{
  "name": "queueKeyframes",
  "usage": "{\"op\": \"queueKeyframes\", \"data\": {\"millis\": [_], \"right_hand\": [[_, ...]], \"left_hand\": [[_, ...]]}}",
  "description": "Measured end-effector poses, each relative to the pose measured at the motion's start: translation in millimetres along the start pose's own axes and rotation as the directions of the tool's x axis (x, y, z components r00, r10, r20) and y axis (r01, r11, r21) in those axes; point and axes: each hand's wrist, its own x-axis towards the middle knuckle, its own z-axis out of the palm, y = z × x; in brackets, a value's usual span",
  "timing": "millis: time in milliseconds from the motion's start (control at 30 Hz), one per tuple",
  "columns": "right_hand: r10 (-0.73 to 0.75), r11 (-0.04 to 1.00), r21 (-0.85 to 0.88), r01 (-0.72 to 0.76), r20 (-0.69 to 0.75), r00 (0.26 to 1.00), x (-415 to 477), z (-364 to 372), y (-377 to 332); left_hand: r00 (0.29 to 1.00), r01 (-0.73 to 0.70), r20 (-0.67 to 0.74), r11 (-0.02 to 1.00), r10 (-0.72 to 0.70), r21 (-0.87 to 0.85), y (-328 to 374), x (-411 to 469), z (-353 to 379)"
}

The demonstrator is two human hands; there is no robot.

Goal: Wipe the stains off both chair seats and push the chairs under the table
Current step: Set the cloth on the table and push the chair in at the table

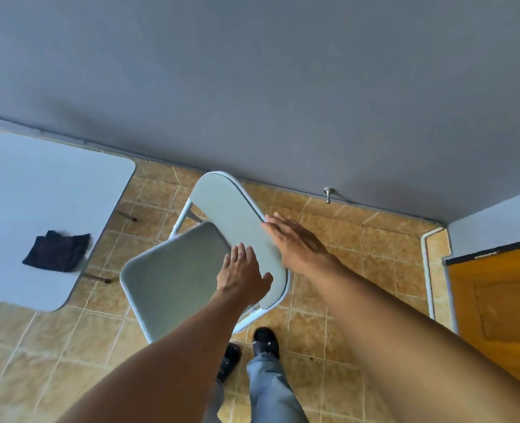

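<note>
Reaching over the chair [173, 270] on the tiled floor [329, 264] beside the table [38, 190], where a dark cloth [57, 251] lies, the left hand [241, 274] and right hand [295, 239] hover flat, fingers spread, by its backrest [237, 221], grasping nothing.

We see a pale grey-green chair [173, 270] with a light blue-white frame on tan, mottled floor tiles [329, 233]. Left of the chair, the desk [38, 184] is pale blue-white, bearing a dark navy cloth [57, 251]. The wall [252, 71] is grey; the door [503, 303] is orange.
</note>
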Motion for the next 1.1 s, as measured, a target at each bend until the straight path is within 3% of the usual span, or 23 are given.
{"op": "queueKeyframes", "data": {"millis": [200, 400, 600, 733, 967, 1100], "right_hand": [[-0.27, 0.942, -0.18, 0.283, 0.095, 0.958, 59.4, 5.4, 36.4], [-0.399, 0.843, -0.339, 0.419, 0.128, 0.908, 118.9, 14.2, 54.7], [-0.555, 0.596, -0.533, 0.601, 0.268, 0.788, 171.1, 31.8, 46.8], [-0.54, 0.485, -0.506, 0.714, 0.469, 0.699, 195.9, 34.5, 43.5], [-0.74, 0.507, -0.338, 0.793, 0.301, 0.602, 212.6, 37.2, 51.8], [-0.736, 0.564, -0.323, 0.76, 0.22, 0.64, 205.7, 45.4, 35.4]], "left_hand": [[0.978, 0.194, -0.043, 0.967, -0.203, -0.166, 8.7, 27.3, 14.0], [0.948, 0.291, -0.016, 0.883, -0.319, -0.369, 26.2, 60.1, 39.0], [0.922, 0.344, 0.042, 0.766, -0.385, -0.543, 41.3, 86.5, 59.2], [0.937, 0.322, 0.078, 0.753, -0.341, -0.574, 52.4, 100.4, 56.8], [0.938, 0.305, 0.077, 0.699, -0.338, -0.646, 43.4, 90.6, 57.3], [0.939, 0.303, 0.061, 0.732, -0.339, -0.611, 11.4, 74.5, 52.2]]}}
